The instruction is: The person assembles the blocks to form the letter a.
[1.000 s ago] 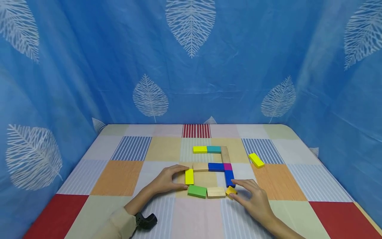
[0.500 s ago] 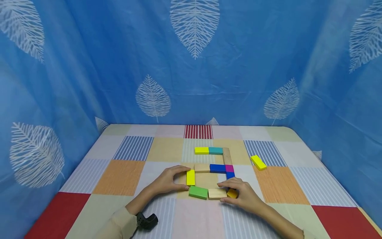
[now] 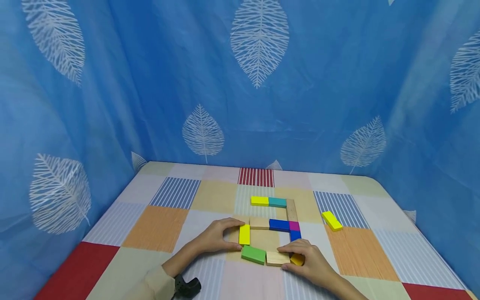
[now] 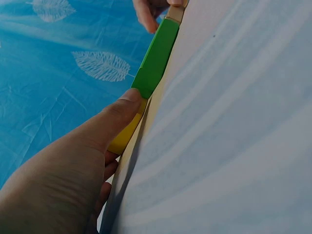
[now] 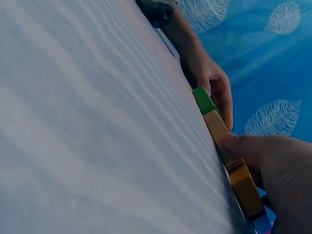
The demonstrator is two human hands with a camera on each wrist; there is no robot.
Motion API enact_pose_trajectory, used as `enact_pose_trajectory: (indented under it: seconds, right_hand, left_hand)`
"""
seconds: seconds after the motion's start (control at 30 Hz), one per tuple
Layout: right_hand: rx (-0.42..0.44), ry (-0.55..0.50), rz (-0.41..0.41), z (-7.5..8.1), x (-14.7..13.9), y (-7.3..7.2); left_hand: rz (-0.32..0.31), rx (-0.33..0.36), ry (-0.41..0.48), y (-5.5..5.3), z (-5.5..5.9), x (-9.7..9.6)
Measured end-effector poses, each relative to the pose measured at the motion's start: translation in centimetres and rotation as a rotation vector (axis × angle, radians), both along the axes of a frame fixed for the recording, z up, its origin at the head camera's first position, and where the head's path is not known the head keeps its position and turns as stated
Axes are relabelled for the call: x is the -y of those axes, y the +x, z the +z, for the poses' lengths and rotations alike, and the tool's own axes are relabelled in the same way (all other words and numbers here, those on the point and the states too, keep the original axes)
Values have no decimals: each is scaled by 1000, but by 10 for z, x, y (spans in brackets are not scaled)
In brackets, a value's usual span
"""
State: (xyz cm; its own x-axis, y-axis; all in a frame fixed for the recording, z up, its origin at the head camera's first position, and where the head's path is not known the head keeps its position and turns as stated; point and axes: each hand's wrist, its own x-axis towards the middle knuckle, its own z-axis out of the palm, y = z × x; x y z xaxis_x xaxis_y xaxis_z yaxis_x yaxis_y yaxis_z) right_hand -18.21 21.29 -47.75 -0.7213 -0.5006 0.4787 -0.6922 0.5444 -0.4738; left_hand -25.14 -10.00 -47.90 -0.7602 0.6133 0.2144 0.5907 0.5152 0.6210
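Note:
My left hand [image 3: 215, 237] curves around a yellow block [image 3: 244, 234], index finger at its far end. The left thumb presses the near-left corner of a green block [image 3: 253, 254], as the left wrist view also shows. With thumb and index finger, my right hand [image 3: 311, 260] pinches a plain wooden block [image 3: 277, 258] across its near and far sides. That block lies end to end with the green one. An orange-yellow block [image 3: 298, 259] sits under the right hand, partly hidden. Behind it a blue block [image 3: 295, 236] is partly covered by the hand.
Farther back, another wooden block [image 3: 259, 223], a blue block [image 3: 279, 225] and a magenta block [image 3: 294, 226] form a row. Beyond stand an upright-running wooden block [image 3: 291, 209], a teal block [image 3: 277, 202] and a yellow block [image 3: 259, 201]. A loose yellow block [image 3: 332, 221] lies right.
My right hand has moved left from the orange-yellow block to the plain wooden block and now grips it. The left hand keeps its place; the head view has shifted.

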Motion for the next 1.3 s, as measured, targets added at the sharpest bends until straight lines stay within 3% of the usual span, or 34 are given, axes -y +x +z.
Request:
enact_pose_trajectory:
  seconds: [0.23,0.53,0.87,1.13,1.3]
  right_hand:
    - [51,-41,3,-7,-4,12]
    - [4,-37,46,-8,-1,14]
    - [37,-109,114,1,-11,4]
    - [74,-71,91,5,-28,2]
    - [94,-71,134,8,-25,-2]
  left_hand:
    - [-12,17,-4,7,-6,-4]
    - [13,17,-4,12,-8,-3]
    - [17,19,-12,8,-4,-3]
    - [16,-6,-16,3,-1,-2]
    - [12,-23,-16,-1,0,-1]
